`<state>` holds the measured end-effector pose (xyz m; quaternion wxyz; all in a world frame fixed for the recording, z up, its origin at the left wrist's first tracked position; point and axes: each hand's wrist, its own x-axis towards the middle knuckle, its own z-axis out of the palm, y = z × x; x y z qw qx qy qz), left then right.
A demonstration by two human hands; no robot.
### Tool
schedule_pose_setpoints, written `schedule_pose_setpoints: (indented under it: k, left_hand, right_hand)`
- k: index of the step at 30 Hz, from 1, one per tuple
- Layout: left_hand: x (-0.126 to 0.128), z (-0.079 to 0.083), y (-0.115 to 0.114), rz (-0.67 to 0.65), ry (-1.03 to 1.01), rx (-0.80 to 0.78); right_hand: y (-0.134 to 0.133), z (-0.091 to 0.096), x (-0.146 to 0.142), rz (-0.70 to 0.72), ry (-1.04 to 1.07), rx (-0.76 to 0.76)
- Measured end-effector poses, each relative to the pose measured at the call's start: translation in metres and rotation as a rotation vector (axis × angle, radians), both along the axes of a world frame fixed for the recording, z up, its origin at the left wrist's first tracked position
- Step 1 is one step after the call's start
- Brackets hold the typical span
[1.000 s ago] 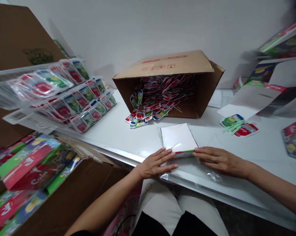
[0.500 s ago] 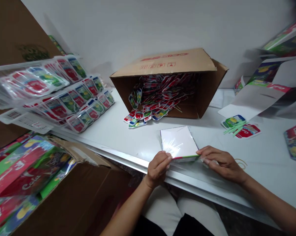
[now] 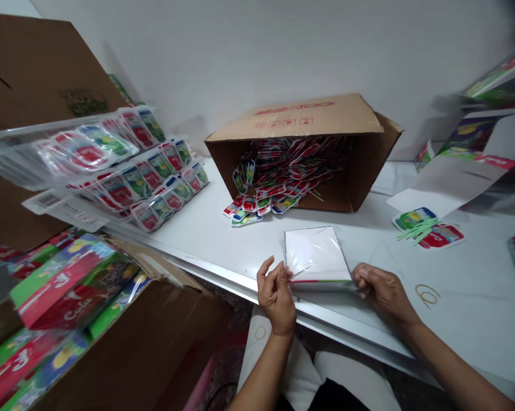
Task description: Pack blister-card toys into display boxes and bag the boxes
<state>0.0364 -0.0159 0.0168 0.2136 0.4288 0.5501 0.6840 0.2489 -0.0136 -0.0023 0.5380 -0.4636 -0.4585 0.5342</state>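
In the head view, a seated person works at a white table (image 3: 223, 240); a flat square box (image 3: 312, 251) lies by the near edge, blank white face up, a thin red and green strip along its near side, with clear film (image 3: 325, 286) about it. The left hand (image 3: 276, 297) is at the box's near left corner, thumb and a finger brought close, apparently pinching film, the rest loosely bent; the right hand (image 3: 383, 291) is at the near right corner, fingertips drawn narrow together — on the film's edge, it seems, though I cannot tell for certain.

As I judge it, the box is already in its film; what looks left is the near end, which seems loose and unsealed. Farther off, an open carton (image 3: 300, 120) on its side spills bright sachets (image 3: 283, 171); at near left, another carton (image 3: 154, 331) holds printed boxes (image 3: 69, 285), seemingly finished ones; to the right, a rubber band (image 3: 428, 296) lies near the right wrist, with green sticks (image 3: 415, 229) beyond.
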Motion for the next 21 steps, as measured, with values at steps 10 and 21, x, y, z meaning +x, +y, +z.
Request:
schedule_pose_setpoints:
  k: [10, 21]
  left_hand:
    - [-0.004, 0.011, 0.011, 0.051, -0.087, -0.183]
    - [-0.018, -0.005, 0.03, -0.197, -0.053, -0.4]
  right_hand:
    - [-0.003, -0.006, -0.016, -0.102, -0.033, -0.123]
    - [0.009, -0.002, -0.012, -0.08, -0.529, -0.197]
